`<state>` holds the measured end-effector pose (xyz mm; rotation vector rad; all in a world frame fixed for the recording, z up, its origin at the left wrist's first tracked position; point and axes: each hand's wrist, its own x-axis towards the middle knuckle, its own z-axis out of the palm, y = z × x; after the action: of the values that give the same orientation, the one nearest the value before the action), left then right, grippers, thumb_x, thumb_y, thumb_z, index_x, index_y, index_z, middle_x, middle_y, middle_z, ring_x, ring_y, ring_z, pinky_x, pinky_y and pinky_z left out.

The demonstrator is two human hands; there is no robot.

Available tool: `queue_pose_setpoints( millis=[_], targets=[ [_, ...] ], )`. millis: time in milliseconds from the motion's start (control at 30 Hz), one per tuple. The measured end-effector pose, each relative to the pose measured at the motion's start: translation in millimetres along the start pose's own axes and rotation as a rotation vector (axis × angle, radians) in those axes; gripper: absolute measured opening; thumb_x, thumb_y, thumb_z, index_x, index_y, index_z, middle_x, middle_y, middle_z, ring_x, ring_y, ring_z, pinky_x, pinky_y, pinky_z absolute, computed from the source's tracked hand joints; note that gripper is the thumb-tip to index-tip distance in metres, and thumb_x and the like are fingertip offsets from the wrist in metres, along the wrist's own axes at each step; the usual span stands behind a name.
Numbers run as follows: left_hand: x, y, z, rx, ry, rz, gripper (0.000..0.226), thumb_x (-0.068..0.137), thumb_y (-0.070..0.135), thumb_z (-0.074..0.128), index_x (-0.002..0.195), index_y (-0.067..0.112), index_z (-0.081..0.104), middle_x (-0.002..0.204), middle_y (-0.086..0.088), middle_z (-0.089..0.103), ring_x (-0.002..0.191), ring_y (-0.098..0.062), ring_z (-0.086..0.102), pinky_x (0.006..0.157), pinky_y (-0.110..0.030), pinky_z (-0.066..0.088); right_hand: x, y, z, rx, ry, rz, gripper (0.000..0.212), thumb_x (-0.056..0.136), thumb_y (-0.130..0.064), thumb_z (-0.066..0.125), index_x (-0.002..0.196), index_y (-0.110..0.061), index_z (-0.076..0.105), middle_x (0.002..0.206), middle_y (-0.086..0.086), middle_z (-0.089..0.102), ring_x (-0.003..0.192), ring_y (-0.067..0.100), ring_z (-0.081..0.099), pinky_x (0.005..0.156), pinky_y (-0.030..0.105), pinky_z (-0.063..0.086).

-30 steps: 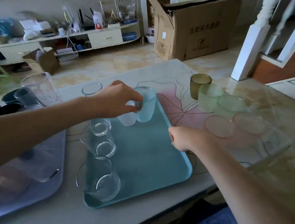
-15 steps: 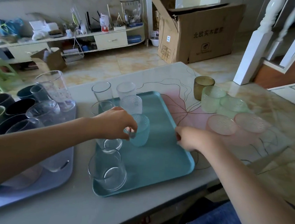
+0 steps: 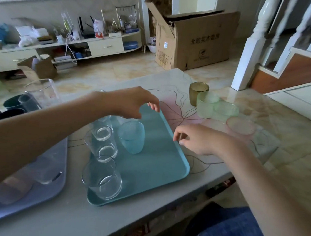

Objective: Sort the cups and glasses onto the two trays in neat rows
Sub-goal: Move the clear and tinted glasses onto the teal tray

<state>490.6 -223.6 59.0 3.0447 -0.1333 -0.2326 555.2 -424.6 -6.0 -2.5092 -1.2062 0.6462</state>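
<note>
A teal tray [image 3: 158,166] lies in the middle of the table. Down its left side stands a column of clear glasses [image 3: 102,177]. A frosted blue glass [image 3: 131,136] stands upright beside them on the tray, with nothing touching it. My left hand [image 3: 133,103] hovers just above and behind the blue glass, fingers loosely curled and holding nothing. My right hand [image 3: 196,137] is at the tray's right rim, its fingertips against the edge. A pale lavender tray [image 3: 55,192] at the left carries a clear glass [image 3: 44,172].
On the table to the right stand an amber glass [image 3: 197,92], two green glasses [image 3: 207,105] and a pink glass [image 3: 240,126]. Dark cups [image 3: 12,103] and a tall clear glass [image 3: 41,92] are at the far left. The table's front edge is close to my lap.
My left hand carried the blue glass toward me, set it on the tray beside the clear glasses, let go and lifted away. My right hand stayed at the tray's right rim.
</note>
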Motion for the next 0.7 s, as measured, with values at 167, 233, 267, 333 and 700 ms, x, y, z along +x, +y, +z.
queue_pose_setpoints(
  millis=[167,233,267,333,700],
  targets=[
    [41,56,39,0.211,0.117,0.098,0.054,0.08,0.02,0.063,0.131,0.031,0.047,0.139,0.005,0.043,0.126,-0.017,0.044,0.097,-0.038,0.041,-36,30,-33,0.087,0.349,0.051,0.019,0.091,-0.008,0.053,0.087,-0.023,0.063,0.072,-0.009,0.056,0.064,0.01,0.056,0.057,0.027,0.043],
    [55,80,56,0.258,0.14,0.132,0.058,0.081,0.031,0.067,0.134,0.033,0.042,0.148,0.003,0.033,0.133,-0.018,0.037,0.103,-0.04,0.034,-44,51,-35,0.06,0.451,0.139,0.015,0.089,-0.01,0.056,0.085,-0.024,0.062,0.069,-0.006,0.054,0.068,0.021,0.059,0.059,0.029,0.042],
    [61,92,63,0.261,0.15,0.145,0.059,0.081,0.035,0.068,0.134,0.033,0.042,0.15,0.003,0.029,0.135,-0.019,0.033,0.106,-0.04,0.03,-47,62,-35,0.052,0.47,0.183,0.012,0.088,-0.011,0.058,0.089,-0.023,0.062,0.072,-0.002,0.055,0.073,0.027,0.061,0.062,0.03,0.044],
    [72,107,75,0.263,0.172,0.174,0.051,0.082,0.037,0.066,0.13,0.033,0.048,0.151,0.002,0.029,0.137,-0.02,0.029,0.11,-0.039,0.024,-52,79,-33,-0.011,0.465,0.262,0.021,0.087,-0.012,0.061,0.105,-0.023,0.059,0.091,0.004,0.057,0.086,0.03,0.06,0.071,0.033,0.046],
    [17,72,48,0.084,0.289,0.185,0.008,0.088,0.02,0.057,0.084,0.023,0.063,0.084,0.002,0.066,0.088,-0.021,0.057,0.081,-0.028,0.042,-44,107,-20,-0.075,0.367,0.353,0.044,0.087,-0.002,0.051,0.125,-0.025,0.052,0.134,0.01,0.039,0.105,0.031,0.055,0.087,0.036,0.048]
  ],
)
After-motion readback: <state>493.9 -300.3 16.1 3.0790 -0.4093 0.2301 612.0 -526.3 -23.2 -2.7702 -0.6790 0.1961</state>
